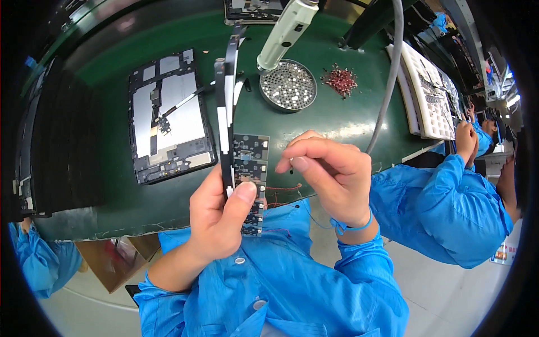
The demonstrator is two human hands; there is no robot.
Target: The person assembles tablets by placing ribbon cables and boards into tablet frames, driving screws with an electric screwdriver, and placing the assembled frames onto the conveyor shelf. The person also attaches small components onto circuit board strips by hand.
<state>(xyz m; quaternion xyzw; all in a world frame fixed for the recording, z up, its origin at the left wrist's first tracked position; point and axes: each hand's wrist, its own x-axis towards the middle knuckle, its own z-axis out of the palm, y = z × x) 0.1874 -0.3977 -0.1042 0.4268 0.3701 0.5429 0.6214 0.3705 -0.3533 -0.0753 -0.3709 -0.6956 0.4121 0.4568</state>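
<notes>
I see the left hand gripping a circuit-board panel, right hand pinching a tiny dark part, fine handling that seemingly calls for steadiness.

Device left of circuit boards, dish behind, pile beside it

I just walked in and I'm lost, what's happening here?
A person's left hand holds a strip of small circuit boards and long black-and-white strips. The right hand, just right of the boards, pinches a tiny dark piece. A flat device lies on the green table, left of a metal dish.
</notes>
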